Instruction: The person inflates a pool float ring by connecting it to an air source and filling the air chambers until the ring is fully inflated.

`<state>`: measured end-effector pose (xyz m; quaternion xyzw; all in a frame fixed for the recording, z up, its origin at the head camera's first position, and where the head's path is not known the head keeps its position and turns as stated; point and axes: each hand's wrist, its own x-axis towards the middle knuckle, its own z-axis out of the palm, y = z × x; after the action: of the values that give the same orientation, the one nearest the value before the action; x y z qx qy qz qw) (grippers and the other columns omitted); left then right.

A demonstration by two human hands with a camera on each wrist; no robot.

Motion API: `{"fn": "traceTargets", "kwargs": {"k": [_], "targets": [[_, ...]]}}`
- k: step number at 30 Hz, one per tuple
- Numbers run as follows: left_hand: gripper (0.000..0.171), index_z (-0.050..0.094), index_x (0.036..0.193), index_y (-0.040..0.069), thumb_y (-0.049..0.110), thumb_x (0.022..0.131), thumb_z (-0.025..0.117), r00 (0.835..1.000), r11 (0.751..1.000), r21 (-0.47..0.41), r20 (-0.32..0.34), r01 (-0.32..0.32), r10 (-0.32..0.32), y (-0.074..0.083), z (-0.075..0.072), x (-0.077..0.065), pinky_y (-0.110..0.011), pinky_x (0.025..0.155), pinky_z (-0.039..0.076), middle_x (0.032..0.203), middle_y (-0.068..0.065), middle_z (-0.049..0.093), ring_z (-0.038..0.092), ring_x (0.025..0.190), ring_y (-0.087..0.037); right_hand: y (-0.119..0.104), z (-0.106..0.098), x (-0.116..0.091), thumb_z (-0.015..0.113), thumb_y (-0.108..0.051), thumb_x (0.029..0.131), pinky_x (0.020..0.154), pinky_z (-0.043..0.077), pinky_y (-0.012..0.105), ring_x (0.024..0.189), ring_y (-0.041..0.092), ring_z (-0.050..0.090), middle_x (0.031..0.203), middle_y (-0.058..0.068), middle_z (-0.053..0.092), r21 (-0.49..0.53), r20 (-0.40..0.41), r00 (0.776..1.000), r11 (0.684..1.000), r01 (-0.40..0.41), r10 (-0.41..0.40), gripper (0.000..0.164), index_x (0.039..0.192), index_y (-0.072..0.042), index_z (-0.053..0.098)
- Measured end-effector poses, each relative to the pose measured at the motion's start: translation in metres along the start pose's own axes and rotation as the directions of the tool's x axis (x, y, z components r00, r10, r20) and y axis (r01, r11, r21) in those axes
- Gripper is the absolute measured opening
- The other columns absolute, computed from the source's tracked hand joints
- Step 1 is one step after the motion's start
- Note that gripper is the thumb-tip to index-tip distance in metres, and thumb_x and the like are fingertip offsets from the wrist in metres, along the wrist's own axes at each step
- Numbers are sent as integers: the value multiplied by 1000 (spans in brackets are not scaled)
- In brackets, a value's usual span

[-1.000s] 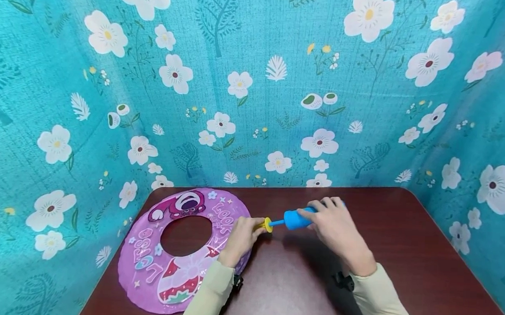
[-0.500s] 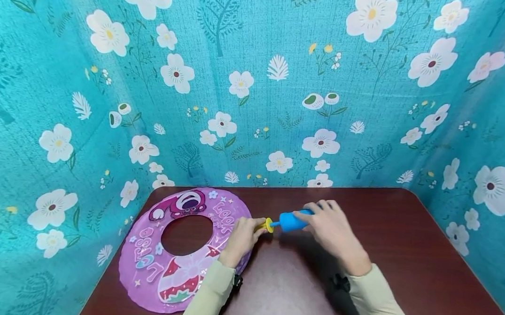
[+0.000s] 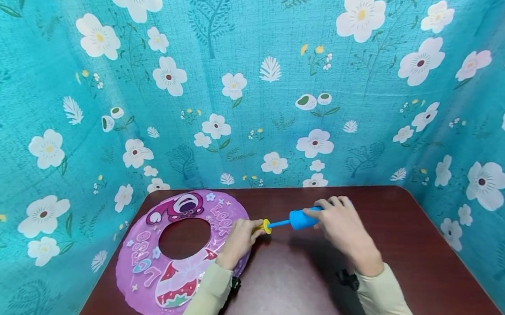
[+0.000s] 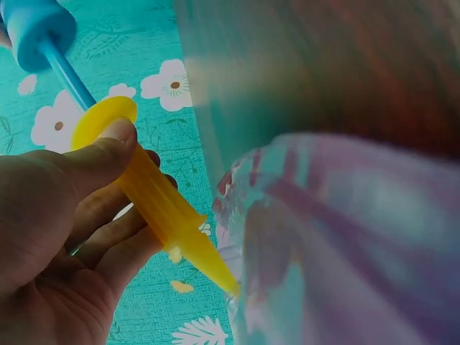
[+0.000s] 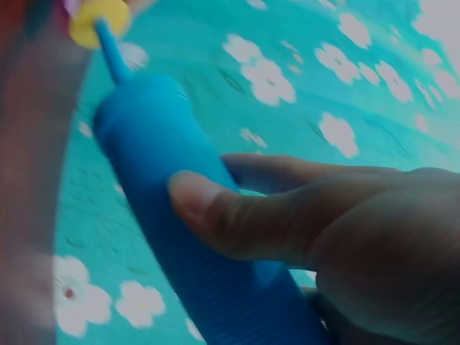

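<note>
While the ring (image 3: 146,261) lies flat on the table (image 3: 281,281), the left hand (image 3: 239,241) reaches over its right edge and pinches the yellow nozzle (image 4: 154,201), thumb pressed just below the flange (image 4: 90,122) and fingers curled beneath. The nozzle's tip meets the ring's edge; whether it goes inside, I cannot tell. From the flange the blue rod (image 3: 280,223) runs away from the ring to the blue barrel (image 3: 302,220), with a length of it showing between the two. The right hand (image 3: 343,229), well apart from the ring on its right side, grips the barrel, thumb along one side and fingers round the other. The barrel is tilted, its far end higher than the end facing the ring. The ring is purple and carries a strawberry print, a pink cartoon figure and the word LOOK; dark red-brown tabletop shows through its hole. Pale sleeves (image 3: 208,294) cover both forearms, one of them crossing the ring's near right edge. Behind the ring hangs a turquoise flowered cloth (image 3: 254,106).
</note>
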<state>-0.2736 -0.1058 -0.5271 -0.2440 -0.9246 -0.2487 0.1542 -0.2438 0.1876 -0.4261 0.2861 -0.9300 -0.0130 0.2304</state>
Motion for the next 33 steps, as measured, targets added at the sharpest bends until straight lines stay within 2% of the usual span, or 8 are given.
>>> {"fn": "traceTargets", "kwargs": {"k": [3, 7, 11, 16, 20, 24, 27, 33], "targets": [[9, 81, 103, 13, 20, 98, 77, 1000, 1000, 16, -10, -10, 10, 1, 3, -1, -30, 69, 56, 87, 1, 79, 66, 71, -14, -14, 17, 5, 96, -26, 80, 95, 51, 56, 103, 37, 65, 117, 11, 74, -18, -1, 1000, 1000, 14, -14, 49, 127, -27, 79], [12, 81, 106, 14, 21, 99, 77, 1000, 1000, 9, 6, 21, -21, -1, 5, -4, -28, 71, 57, 89, 0, 79, 66, 73, -13, -31, 39, 11, 94, -29, 81, 96, 52, 55, 103, 36, 65, 117, 11, 74, -27, -30, 998, 998, 54, -55, 50, 128, -28, 78], [12, 81, 107, 13, 20, 97, 78, 1000, 1000, 0, -2, 13, -13, -3, 7, -3, -27, 71, 57, 88, 0, 79, 65, 73, -13, -37, 51, 15, 92, -32, 84, 97, 52, 55, 105, 35, 65, 119, 11, 74, -29, -36, 995, 995, 96, -97, 50, 131, -28, 77], [10, 80, 104, 12, 18, 97, 79, 999, 1000, 2, -46, -25, 25, -2, 7, 1, -30, 69, 57, 87, 0, 79, 68, 72, -15, -16, 38, 12, 95, -30, 80, 98, 51, 53, 108, 34, 65, 120, 9, 74, -7, -39, 995, 996, 88, -88, 51, 129, -29, 78], [10, 81, 104, 13, 20, 97, 78, 999, 1000, 5, -38, 2, -2, 1, 7, 1, -32, 70, 58, 88, 0, 80, 69, 73, -15, 7, 15, 5, 98, -25, 77, 99, 51, 53, 110, 34, 66, 118, 9, 75, 14, -37, 997, 998, 69, -68, 51, 125, -27, 80], [11, 81, 106, 13, 20, 99, 76, 1000, 999, -25, -12, 25, -26, 2, 6, 2, -30, 72, 59, 91, 0, 80, 68, 74, -13, 18, -2, -1, 99, -20, 74, 100, 50, 54, 111, 35, 67, 118, 11, 76, 23, -48, 998, 999, 44, -43, 54, 124, -26, 81], [7, 80, 101, 13, 19, 98, 76, 1000, 1000, -14, -12, 9, -9, 0, 5, 3, -29, 71, 58, 88, 1, 79, 67, 72, -12, 16, 1, 0, 99, -19, 74, 99, 49, 55, 110, 36, 66, 118, 11, 75, 19, -50, 998, 999, 42, -41, 55, 125, -26, 81], [8, 78, 95, 14, 20, 100, 75, 1000, 1000, 25, -10, -11, 12, 0, 6, 2, -31, 70, 60, 85, 1, 78, 69, 72, -14, -5, 33, 10, 95, -24, 80, 98, 50, 57, 108, 37, 64, 120, 12, 74, -14, -39, 995, 995, 95, -95, 50, 128, -26, 79]]}}
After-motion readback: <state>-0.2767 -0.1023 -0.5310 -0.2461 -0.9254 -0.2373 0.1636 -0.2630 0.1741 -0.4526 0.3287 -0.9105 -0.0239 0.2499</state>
